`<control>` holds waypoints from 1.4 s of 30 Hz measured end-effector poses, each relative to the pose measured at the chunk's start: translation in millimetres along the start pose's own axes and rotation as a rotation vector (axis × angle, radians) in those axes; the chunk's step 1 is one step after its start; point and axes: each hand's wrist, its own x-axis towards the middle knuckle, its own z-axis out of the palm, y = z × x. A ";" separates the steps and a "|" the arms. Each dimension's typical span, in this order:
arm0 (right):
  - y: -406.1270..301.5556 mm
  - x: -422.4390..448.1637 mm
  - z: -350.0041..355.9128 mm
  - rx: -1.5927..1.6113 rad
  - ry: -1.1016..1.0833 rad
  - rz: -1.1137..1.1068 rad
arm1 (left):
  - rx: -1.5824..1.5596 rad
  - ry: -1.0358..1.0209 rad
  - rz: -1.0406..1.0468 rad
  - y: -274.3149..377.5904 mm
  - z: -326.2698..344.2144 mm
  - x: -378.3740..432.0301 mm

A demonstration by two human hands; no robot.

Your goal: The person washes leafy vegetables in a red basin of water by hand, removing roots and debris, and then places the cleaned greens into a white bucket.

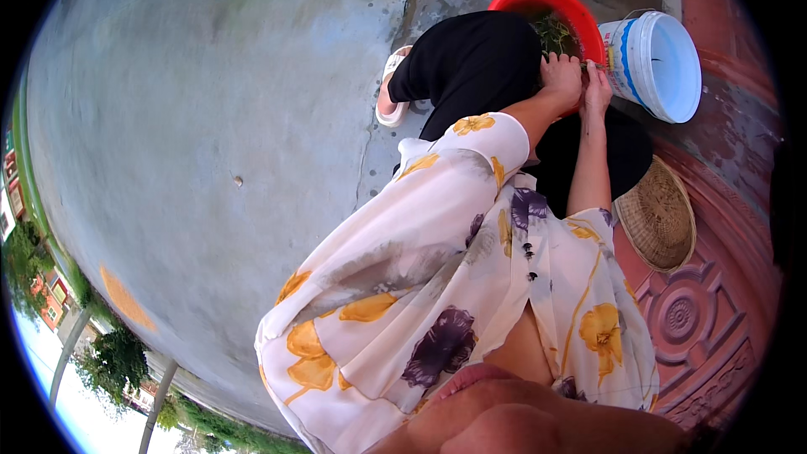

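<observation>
Over the near rim of a red plastic basin [589, 19], my left hand [561, 79] curls its fingers on thin green plant stems [584, 66]. Close beside it on the right, my right hand [596, 89] pinches the same stems between thumb and fingers. More leafy green stems [552, 33] lie inside the basin. Part of the basin is hidden behind my knee in black trousers. A white plastic bucket [673, 69] with a blue band and a wire handle is tilted to the right of the basin, its mouth facing right.
A round woven straw hat or basket [659, 221] lies right of my thigh against a reddish moulded panel [681, 315]. Grey concrete ground [208, 107] stretches out on the left, with an orange-yellow patch [126, 299] farther off. My foot in a white sandal [394, 85] rests on the concrete.
</observation>
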 end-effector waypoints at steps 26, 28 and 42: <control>88.7 69.3 29.2 -1.041 0.105 0.125 | 0.274 -0.029 -0.158 -96.5 26.3 58.4; 84.8 63.8 41.0 -1.170 -0.078 0.322 | 0.237 -0.321 -0.419 -95.3 16.6 70.0; -54.3 18.5 28.0 -0.575 -0.071 -0.343 | -0.088 0.139 0.617 -44.6 -15.3 66.3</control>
